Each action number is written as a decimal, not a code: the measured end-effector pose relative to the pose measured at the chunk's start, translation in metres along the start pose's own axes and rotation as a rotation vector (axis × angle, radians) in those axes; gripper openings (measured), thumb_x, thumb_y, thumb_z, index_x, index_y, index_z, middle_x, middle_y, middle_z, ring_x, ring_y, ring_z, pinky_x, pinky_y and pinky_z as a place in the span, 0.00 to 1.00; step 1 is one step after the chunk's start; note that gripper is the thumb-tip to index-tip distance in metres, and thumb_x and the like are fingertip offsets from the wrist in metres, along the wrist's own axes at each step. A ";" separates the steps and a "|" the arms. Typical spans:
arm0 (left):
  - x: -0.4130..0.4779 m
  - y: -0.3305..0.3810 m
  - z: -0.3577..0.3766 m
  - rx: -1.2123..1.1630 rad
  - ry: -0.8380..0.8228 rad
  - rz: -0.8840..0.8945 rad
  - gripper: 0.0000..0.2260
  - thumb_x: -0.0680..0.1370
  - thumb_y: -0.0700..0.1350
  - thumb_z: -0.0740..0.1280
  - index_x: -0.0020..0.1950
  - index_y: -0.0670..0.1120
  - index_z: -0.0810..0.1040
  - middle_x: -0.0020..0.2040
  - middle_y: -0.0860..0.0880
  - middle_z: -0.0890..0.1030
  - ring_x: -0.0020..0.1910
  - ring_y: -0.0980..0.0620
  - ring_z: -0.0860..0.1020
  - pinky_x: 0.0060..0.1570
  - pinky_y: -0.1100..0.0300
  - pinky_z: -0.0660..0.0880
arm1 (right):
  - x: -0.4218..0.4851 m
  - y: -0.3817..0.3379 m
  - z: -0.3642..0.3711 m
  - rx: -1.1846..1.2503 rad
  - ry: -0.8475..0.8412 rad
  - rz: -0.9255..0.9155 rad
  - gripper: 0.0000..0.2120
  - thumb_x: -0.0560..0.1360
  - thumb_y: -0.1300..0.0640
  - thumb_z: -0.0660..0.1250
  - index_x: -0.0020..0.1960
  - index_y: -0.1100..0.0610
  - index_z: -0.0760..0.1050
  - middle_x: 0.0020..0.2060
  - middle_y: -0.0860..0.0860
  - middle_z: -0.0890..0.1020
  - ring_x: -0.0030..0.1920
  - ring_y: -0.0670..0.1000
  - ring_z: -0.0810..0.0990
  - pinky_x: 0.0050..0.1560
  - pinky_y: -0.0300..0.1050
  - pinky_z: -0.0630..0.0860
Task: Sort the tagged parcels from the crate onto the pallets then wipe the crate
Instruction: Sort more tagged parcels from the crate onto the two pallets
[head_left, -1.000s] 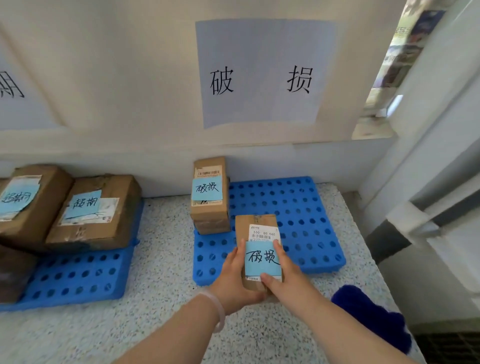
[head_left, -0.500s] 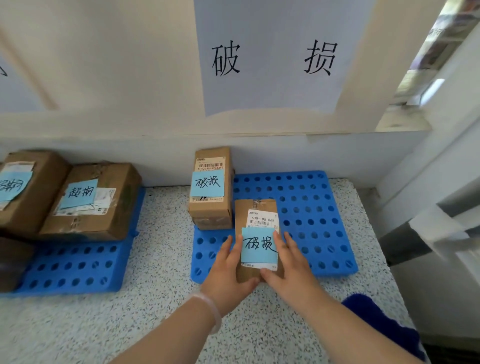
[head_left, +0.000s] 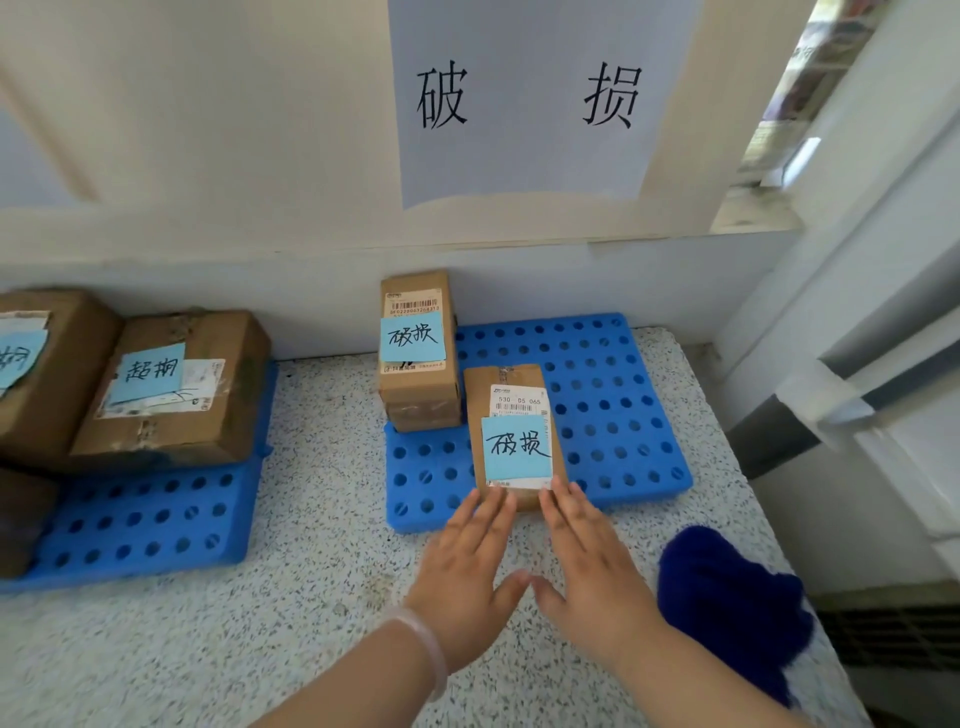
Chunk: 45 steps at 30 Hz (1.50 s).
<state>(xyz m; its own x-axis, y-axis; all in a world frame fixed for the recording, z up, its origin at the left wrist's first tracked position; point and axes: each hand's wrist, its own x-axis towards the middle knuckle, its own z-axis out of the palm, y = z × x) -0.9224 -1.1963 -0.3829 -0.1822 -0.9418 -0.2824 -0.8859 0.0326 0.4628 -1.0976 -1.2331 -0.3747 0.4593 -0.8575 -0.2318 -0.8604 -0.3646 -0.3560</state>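
A small brown parcel (head_left: 511, 415) with a blue tag lies flat on the right blue pallet (head_left: 613, 405), beside a taller parcel (head_left: 418, 384) bearing the same tag. My left hand (head_left: 467, 551) and my right hand (head_left: 589, 556) are spread flat with straight fingers, their fingertips touching the small parcel's near edge. Neither hand grips it. The crate is not in view.
A left blue pallet (head_left: 150, 525) carries larger brown parcels (head_left: 171, 395) with a different blue tag. A dark blue cloth (head_left: 727, 592) lies on the speckled counter (head_left: 291, 639) at the right. A paper sign (head_left: 524, 98) hangs on the wall above the right pallet.
The small parcel has gone from held between both hands to lying on the right pallet. Both hands have let go and flattened, drawing back to its near edge.
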 end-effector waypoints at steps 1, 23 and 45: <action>0.000 0.001 -0.001 -0.013 -0.008 -0.003 0.33 0.73 0.71 0.37 0.74 0.61 0.30 0.76 0.63 0.31 0.74 0.63 0.28 0.78 0.52 0.41 | 0.000 -0.002 0.001 -0.012 -0.007 0.004 0.42 0.80 0.41 0.57 0.74 0.47 0.26 0.73 0.41 0.25 0.72 0.40 0.24 0.66 0.38 0.27; 0.074 -0.012 -0.035 -0.092 0.090 -0.102 0.41 0.63 0.77 0.25 0.73 0.61 0.30 0.76 0.61 0.30 0.73 0.62 0.27 0.76 0.56 0.35 | 0.088 0.013 -0.023 -0.021 0.008 -0.090 0.40 0.74 0.34 0.47 0.76 0.46 0.29 0.74 0.40 0.27 0.71 0.38 0.24 0.65 0.34 0.25; 0.098 -0.009 -0.052 -0.136 0.088 -0.107 0.47 0.60 0.79 0.26 0.75 0.60 0.35 0.80 0.58 0.39 0.77 0.59 0.34 0.76 0.58 0.38 | 0.110 0.009 -0.032 -0.020 -0.025 -0.116 0.42 0.75 0.37 0.54 0.77 0.44 0.29 0.76 0.39 0.32 0.73 0.39 0.27 0.76 0.47 0.33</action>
<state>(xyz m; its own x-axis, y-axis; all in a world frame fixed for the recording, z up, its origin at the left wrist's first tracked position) -0.9098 -1.3064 -0.3712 -0.0470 -0.9632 -0.2647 -0.8313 -0.1093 0.5450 -1.0621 -1.3425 -0.3746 0.5615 -0.7997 -0.2125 -0.8049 -0.4685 -0.3641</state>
